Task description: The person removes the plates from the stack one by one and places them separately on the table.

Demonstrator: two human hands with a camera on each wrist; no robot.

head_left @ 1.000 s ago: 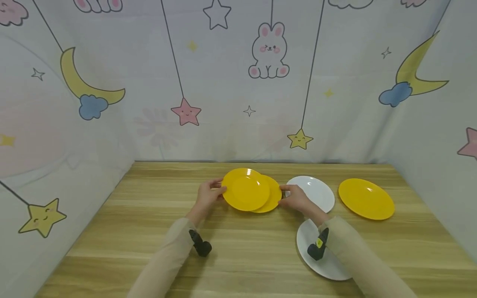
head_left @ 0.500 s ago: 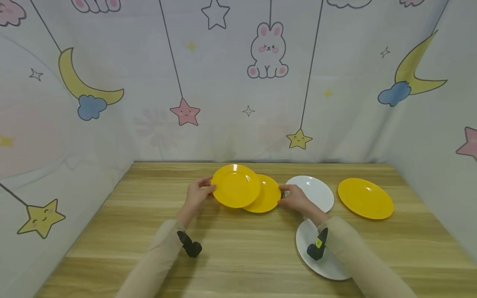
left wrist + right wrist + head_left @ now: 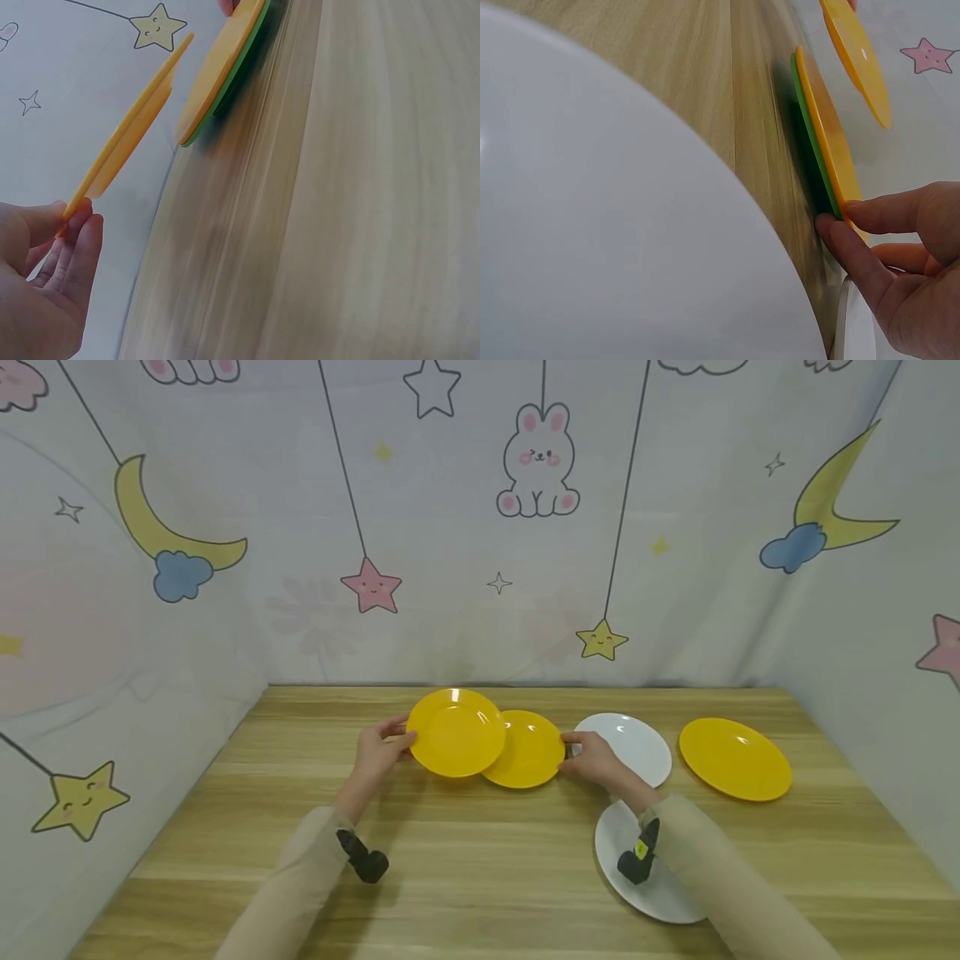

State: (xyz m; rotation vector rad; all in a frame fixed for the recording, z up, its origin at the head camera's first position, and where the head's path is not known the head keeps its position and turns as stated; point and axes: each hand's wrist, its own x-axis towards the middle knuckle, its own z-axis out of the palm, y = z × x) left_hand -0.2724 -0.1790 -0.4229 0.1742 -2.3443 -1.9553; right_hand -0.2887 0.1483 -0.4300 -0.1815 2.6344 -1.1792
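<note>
- Nearest on my head feed: two beige sleeves [image 3: 281, 885], a black wrist camera [image 3: 363, 858] on each.
- Near white plate [image 3: 660, 897]: on the wooden table [image 3: 480, 885], partly hidden under the right forearm.
- Left hand [image 3: 375, 752]: pinching the left rim of the upper yellow plate [image 3: 456, 733], thumb on one face, fingers on the other. Plate is up off the table, tilted. Head feed shows it overlapping its neighbour; both wrist feeds give me a gap.
- Right hand [image 3: 595, 760]: pinching the right rim of the lower yellow plate [image 3: 531, 758] with a green plate [image 3: 814, 135] right against its underside. I only get the green on the wrist feeds. Can't tell if this pair touches the table.
- Far white plate [image 3: 636, 745]: just behind the right hand, partly covered by it.
- Side yellow plate [image 3: 735, 760]: far right, on the table, apart from both hands.
- Back: cloth [image 3: 450, 518] printed with stars, moons, a rabbit.
</note>
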